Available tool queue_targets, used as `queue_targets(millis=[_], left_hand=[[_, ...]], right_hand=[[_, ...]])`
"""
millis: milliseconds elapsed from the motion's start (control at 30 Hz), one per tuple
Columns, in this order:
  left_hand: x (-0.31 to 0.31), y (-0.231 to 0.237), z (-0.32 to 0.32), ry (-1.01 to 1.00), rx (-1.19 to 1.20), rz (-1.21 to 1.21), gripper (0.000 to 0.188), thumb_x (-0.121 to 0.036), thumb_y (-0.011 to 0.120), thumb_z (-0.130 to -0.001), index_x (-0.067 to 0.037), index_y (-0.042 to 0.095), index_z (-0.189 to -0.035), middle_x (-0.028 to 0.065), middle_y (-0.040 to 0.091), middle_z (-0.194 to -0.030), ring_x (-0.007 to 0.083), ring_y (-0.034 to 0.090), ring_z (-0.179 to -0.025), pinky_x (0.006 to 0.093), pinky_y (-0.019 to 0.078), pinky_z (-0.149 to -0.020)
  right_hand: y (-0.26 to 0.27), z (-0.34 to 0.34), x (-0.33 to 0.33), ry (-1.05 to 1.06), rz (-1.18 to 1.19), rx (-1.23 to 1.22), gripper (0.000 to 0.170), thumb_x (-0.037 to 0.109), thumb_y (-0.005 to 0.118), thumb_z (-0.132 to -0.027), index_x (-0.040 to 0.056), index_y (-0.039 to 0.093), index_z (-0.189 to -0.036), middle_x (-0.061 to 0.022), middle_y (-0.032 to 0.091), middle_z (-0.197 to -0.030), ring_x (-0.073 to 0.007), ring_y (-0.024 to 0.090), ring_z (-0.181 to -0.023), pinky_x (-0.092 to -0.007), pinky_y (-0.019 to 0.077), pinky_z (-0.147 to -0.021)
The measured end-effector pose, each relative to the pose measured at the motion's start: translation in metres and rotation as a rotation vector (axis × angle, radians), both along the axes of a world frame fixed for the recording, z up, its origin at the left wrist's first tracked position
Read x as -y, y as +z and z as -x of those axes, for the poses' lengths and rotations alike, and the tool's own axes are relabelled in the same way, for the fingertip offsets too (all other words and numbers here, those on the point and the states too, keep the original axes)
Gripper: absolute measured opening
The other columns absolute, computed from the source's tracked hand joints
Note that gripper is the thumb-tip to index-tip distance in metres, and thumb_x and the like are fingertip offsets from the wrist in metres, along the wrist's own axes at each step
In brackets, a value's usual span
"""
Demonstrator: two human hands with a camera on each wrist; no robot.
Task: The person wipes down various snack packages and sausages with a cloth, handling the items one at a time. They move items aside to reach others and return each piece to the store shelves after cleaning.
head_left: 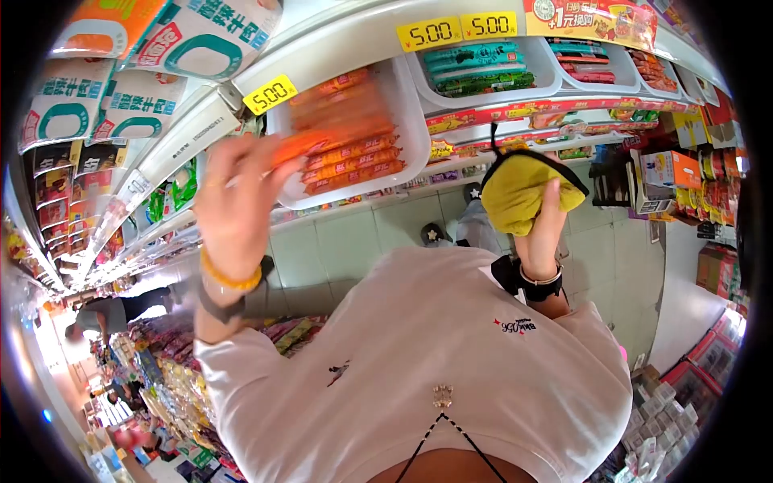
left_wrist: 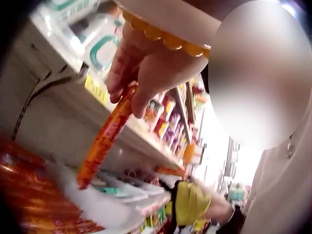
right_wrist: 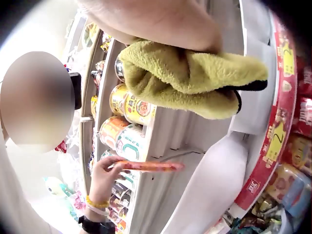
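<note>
My left hand [head_left: 233, 197], a yellow bracelet at its wrist, pinches one end of an orange-wrapped sausage stick [left_wrist: 108, 139] between thumb and fingers. The stick, blurred in the head view, points over a white tray [head_left: 416, 141] where more orange-wrapped sausages [head_left: 354, 167] lie in rows. In the right wrist view the stick [right_wrist: 153, 166] is held up level, its far end free. My right hand [head_left: 546, 225] grips a folded yellow-green plush cloth [right_wrist: 185, 78] with black edging, off to the right of the trays. The cloth covers part of that hand's fingers.
Beside the first tray stand white trays with teal and green sticks [head_left: 475, 68] and red sticks [head_left: 580, 60]. Yellow price tags [head_left: 431, 34] line the shelf edge above. Cup noodles [head_left: 137, 101] stand at upper left. Another person's shoes [head_left: 433, 233] show on the tiled floor.
</note>
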State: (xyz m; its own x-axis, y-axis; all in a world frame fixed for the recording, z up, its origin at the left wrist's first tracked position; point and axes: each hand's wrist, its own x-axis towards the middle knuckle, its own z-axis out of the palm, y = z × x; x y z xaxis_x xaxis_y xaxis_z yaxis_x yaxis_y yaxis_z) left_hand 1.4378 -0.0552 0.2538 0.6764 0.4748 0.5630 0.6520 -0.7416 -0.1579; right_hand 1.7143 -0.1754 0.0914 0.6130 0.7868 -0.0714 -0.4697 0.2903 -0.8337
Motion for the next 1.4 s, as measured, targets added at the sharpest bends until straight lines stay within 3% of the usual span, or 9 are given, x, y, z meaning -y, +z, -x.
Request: queue_targets(millis=[100,167,233,367,533,800,933,1033,1400], left_hand=[[0.029,-0.002,0.021,0.155,0.797,0.614,0.017,-0.008,0.060,-0.088,0.001,0.055,-0.101,0.0097,0.061,-0.078,0.0174,0.063,-0.062,0.0230,0.0466,-0.049],[0.040,-0.017,0.022,0.122,0.948,0.723,0.018,-0.014,0.057,-0.092,0.000,0.052,-0.101,0.0091,0.060,-0.074,0.0148,0.060,-0.057,0.0216,0.0452,-0.048],[0.051,-0.032,0.011,0.112,1.109,0.805,0.012,-0.006,0.056,-0.090,0.002,0.051,-0.098,0.0104,0.060,-0.072,0.0158,0.060,-0.053,0.0226,0.0464,-0.047],[0.070,-0.056,-0.004,0.163,0.858,0.539,0.006,-0.003,0.053,-0.091,0.003,0.052,-0.092,0.0052,0.057,-0.076,0.0081,0.055,-0.067,0.0199,0.0442,-0.060],[0.091,-0.046,-0.003,0.097,1.088,0.749,0.007,0.000,0.059,-0.086,0.002,0.057,-0.093,0.0031,0.059,-0.085,0.0068,0.053,-0.077,0.0199,0.0433,-0.066],[0.093,-0.065,0.000,-0.033,1.160,0.978,0.010,0.002,0.060,-0.085,0.003,0.058,-0.095,0.0072,0.063,-0.078,0.0147,0.063,-0.061,0.0226,0.0470,-0.059],[0.052,-0.069,0.029,0.153,1.146,0.859,0.017,-0.013,0.051,-0.094,0.003,0.053,-0.098,0.0110,0.061,-0.076,0.0165,0.062,-0.067,0.0257,0.0491,-0.058],[-0.002,-0.088,0.046,0.190,1.027,1.049,0.018,-0.019,0.051,-0.095,0.000,0.052,-0.097,0.0111,0.063,-0.078,0.0159,0.063,-0.068,0.0254,0.0497,-0.060],[-0.081,-0.137,0.049,0.266,0.495,1.139,0.021,-0.022,0.059,-0.090,-0.002,0.053,-0.090,0.0115,0.065,-0.075,0.0188,0.064,-0.065,0.0262,0.0482,-0.057]], right_hand=[[0.015,0.014,-0.010,0.017,-0.101,-0.119,0.058,0.048,0.036,-0.097,0.0038,0.037,-0.135,-0.0105,0.048,-0.130,-0.0228,0.051,-0.116,-0.0376,0.0414,-0.097],[0.052,0.023,-0.029,0.170,-0.526,0.250,0.063,0.051,0.038,-0.096,0.0035,0.035,-0.137,-0.0114,0.046,-0.133,-0.0226,0.050,-0.116,-0.0363,0.0403,-0.098],[0.093,0.046,-0.037,0.154,-0.295,0.719,0.065,0.050,0.046,-0.092,0.0047,0.036,-0.137,-0.0127,0.045,-0.133,-0.0222,0.050,-0.116,-0.0338,0.0409,-0.095],[0.128,0.085,-0.046,0.250,-0.680,1.592,0.070,0.041,0.067,-0.078,0.0100,0.041,-0.135,-0.0155,0.052,-0.118,-0.0245,0.057,-0.101,-0.0298,0.0442,-0.083],[0.124,0.096,-0.050,0.585,-0.491,1.874,0.078,0.046,0.072,-0.066,0.0120,0.045,-0.131,-0.0058,0.059,-0.083,-0.0163,0.062,-0.074,-0.0281,0.0469,-0.058],[0.093,0.037,-0.045,0.589,-0.434,1.898,0.049,0.035,0.073,-0.068,0.0128,0.058,-0.109,-0.0020,0.058,-0.070,-0.0191,0.061,-0.061,-0.0313,0.0466,-0.052],[0.079,-0.002,-0.051,0.465,0.053,1.873,0.032,0.020,0.071,-0.075,0.0071,0.062,-0.104,-0.0063,0.064,-0.076,-0.0255,0.063,-0.064,-0.0330,0.0490,-0.057],[0.086,-0.021,-0.058,0.204,-0.085,1.450,0.032,0.018,0.070,-0.076,0.0092,0.062,-0.106,-0.0112,0.065,-0.079,-0.0265,0.064,-0.065,-0.0314,0.0498,-0.054],[0.074,-0.017,-0.042,0.324,0.045,1.263,0.035,0.012,0.072,-0.076,0.0083,0.061,-0.109,-0.0116,0.067,-0.091,-0.0264,0.064,-0.073,-0.0313,0.0497,-0.064]])
